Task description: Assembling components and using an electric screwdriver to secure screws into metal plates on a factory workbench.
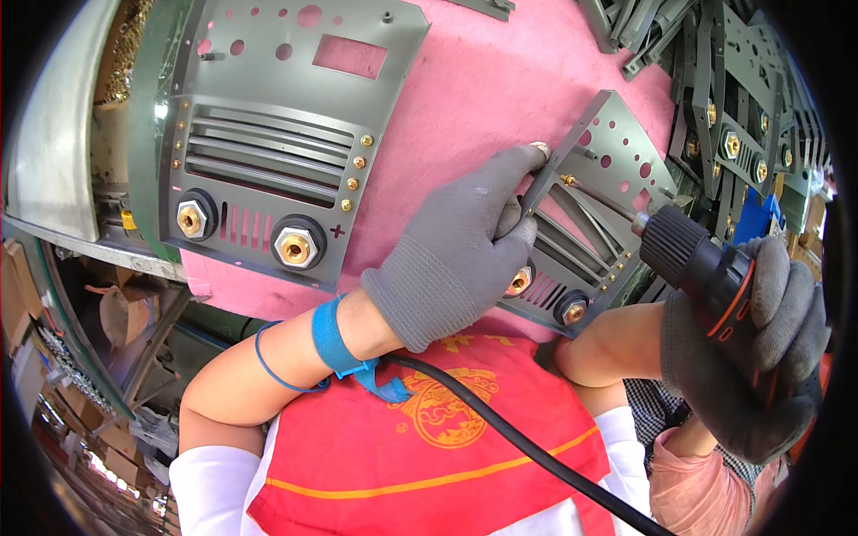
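My left hand (460,246), in a grey knit glove, is closed on the left edge of a grey metal panel (617,134) with round holes and slotted vents. My gloved right hand (760,357) is wrapped round a black electric screwdriver (684,255). The screwdriver's long bit points to the upper left, its tip at a small brass screw (567,180) beside the panel's slots. Two brass terminals sit along the panel's near end; my left hand partly covers one. To the left lies a similar panel (277,85) with brass screws and two brass terminals (297,247).
Pink cloth (465,98) covers the worktop. More grey panels with terminals (746,67) are stacked at the far right. Small brass parts (125,58) fill a bin at the far left. A black cable (500,429) crosses my red apron (349,456). Someone's pink sleeve (697,487) shows at lower right.
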The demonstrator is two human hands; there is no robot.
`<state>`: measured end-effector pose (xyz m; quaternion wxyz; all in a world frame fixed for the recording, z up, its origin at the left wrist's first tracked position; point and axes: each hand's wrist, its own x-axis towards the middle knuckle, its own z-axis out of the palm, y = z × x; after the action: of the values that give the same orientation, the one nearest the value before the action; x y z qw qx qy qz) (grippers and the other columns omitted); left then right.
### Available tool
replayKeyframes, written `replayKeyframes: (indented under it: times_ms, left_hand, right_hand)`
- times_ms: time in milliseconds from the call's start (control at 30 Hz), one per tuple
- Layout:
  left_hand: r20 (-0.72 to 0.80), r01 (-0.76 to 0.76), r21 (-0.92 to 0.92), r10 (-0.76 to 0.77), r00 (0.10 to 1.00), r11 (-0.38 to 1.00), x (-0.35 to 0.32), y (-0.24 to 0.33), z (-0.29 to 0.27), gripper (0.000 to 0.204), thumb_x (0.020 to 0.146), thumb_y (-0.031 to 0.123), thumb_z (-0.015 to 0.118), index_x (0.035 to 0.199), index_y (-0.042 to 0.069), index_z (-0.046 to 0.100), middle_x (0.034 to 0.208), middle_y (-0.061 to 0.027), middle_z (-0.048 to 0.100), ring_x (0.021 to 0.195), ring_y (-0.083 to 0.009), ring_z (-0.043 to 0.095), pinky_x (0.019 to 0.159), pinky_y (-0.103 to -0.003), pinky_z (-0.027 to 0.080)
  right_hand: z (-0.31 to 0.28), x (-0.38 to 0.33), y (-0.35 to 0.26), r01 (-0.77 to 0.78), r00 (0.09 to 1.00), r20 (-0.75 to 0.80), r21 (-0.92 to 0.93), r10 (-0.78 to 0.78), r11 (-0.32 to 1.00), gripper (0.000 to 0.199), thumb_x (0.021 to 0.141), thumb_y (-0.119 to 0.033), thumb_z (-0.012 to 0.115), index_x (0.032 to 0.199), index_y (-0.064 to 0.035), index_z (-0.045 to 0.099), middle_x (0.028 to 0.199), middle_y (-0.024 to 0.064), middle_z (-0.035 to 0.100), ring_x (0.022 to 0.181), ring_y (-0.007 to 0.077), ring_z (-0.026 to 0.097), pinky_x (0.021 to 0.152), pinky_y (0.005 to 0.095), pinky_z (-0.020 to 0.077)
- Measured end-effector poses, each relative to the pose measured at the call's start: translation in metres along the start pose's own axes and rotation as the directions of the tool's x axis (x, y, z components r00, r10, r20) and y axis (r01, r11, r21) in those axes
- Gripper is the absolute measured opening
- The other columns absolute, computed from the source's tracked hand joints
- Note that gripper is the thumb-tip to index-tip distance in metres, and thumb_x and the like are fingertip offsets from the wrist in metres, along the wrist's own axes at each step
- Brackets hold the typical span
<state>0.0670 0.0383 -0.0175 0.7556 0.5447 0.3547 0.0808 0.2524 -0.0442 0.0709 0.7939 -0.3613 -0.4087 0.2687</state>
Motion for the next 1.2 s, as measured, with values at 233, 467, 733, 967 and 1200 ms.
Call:
replayKeyframes:
  times_ms: [233,467,733,967,1200]
  left_hand:
    - [-0.061,-0.104,0.13,0.113,0.992,0.986,0.002,-0.008,0.007,0.04,0.091,0.001,0.059,0.13,0.0,0.053,0.067,-0.0025,0.039,0.061,-0.0103,0.041,0.059,-0.029,0.042]
    - [-0.17,-0.143,0.181,0.174,0.97,0.973,-0.003,-0.014,0.013,0.033,0.09,0.003,0.063,0.122,0.0,0.058,0.066,-0.0041,0.043,0.06,-0.0133,0.044,0.06,-0.031,0.043]
    - [-0.166,-0.143,0.157,0.169,0.972,0.977,-0.003,-0.018,0.013,0.03,0.091,0.004,0.062,0.12,-0.002,0.057,0.064,-0.0059,0.044,0.059,-0.0143,0.045,0.06,-0.032,0.044]
    - [-0.113,-0.101,0.125,0.116,0.987,0.987,-0.009,-0.008,0.006,0.032,0.091,0.001,0.059,0.122,-0.002,0.054,0.074,-0.0076,0.052,0.064,-0.0127,0.051,0.062,-0.031,0.046]
    - [0.092,0.145,-0.392,-0.118,0.989,0.909,-0.01,0.006,-0.024,0.034,0.101,0.014,0.045,0.129,-0.004,0.051,0.097,-0.0101,0.062,0.072,-0.0112,0.057,0.068,-0.025,0.051]
  right_hand:
    - [0.0,-0.002,0.002,-0.016,0.998,0.052,-0.05,0.018,0.999,0.023,0.073,-0.029,0.07,0.078,-0.0148,0.052,0.075,-0.0078,0.052,0.064,0.0029,0.048,0.069,0.0236,0.0352]
    - [0.013,-0.004,-0.002,-0.304,0.94,0.09,-0.222,0.33,0.926,0.021,0.081,-0.03,0.062,0.077,-0.0167,0.046,0.077,-0.0036,0.045,0.066,0.008,0.042,0.064,0.0268,0.0332]
    - [0.025,-0.003,0.014,-0.301,0.902,0.224,-0.288,0.369,0.909,0.021,0.084,-0.024,0.057,0.074,-0.0144,0.042,0.078,-0.0006,0.044,0.063,0.0106,0.039,0.062,0.0285,0.0333]
    - [0.034,0.01,0.027,-0.241,0.885,0.329,-0.279,0.328,0.93,0.017,0.085,-0.021,0.057,0.076,-0.0111,0.046,0.08,-0.0008,0.047,0.061,0.0087,0.043,0.06,0.028,0.0343]
    - [0.032,-0.001,0.013,-0.276,0.888,0.306,-0.24,0.342,0.931,0.018,0.081,-0.022,0.064,0.083,-0.0101,0.05,0.076,-0.0033,0.049,0.061,0.0071,0.046,0.063,0.0255,0.0356]
